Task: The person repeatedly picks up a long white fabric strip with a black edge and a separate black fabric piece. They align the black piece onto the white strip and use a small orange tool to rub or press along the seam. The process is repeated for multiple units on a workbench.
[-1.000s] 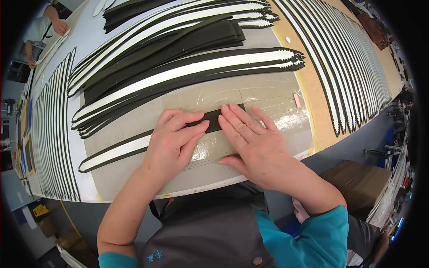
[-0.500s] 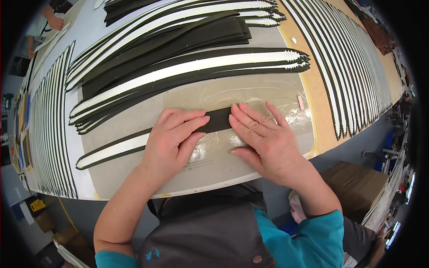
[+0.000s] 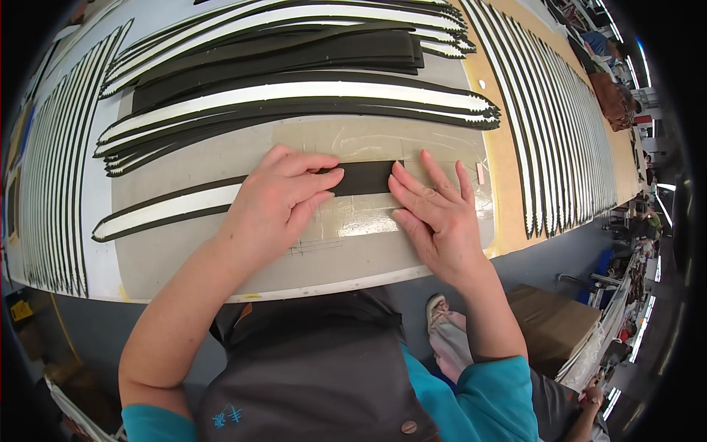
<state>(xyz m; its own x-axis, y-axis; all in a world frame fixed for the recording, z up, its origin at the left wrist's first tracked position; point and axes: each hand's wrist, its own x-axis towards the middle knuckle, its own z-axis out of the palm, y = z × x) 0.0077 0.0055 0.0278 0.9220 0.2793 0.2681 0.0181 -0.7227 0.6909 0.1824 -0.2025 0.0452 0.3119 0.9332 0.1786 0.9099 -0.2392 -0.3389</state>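
Note:
Across the near part of the work table (image 3: 213,269) lies a long black strip with a white band (image 3: 173,208), its pointed end toward the left. Over its right part is a plain black strip (image 3: 362,178); how the two are joined is hidden under my left hand. My left hand (image 3: 272,197) grips the black strip between fingertips along its upper edge and the thumb near its lower edge. At the strip's right end my right hand (image 3: 448,228) rests its fingertips, fingers spread and not wrapped round anything.
Beyond my hands lie a pile of black-and-white strips (image 3: 294,96) and a stack of plain black strips (image 3: 294,59). Rows of similar strips line the table's left (image 3: 62,162) and right (image 3: 549,118). A small pink piece (image 3: 480,174) lies near my right fingers. A brown box (image 3: 552,324) stands below right.
The view has shifted, so the table sits higher. My right hand's fingertips have moved rightward along the black strip, and more of it shows between my hands. Its fingers are more spread.

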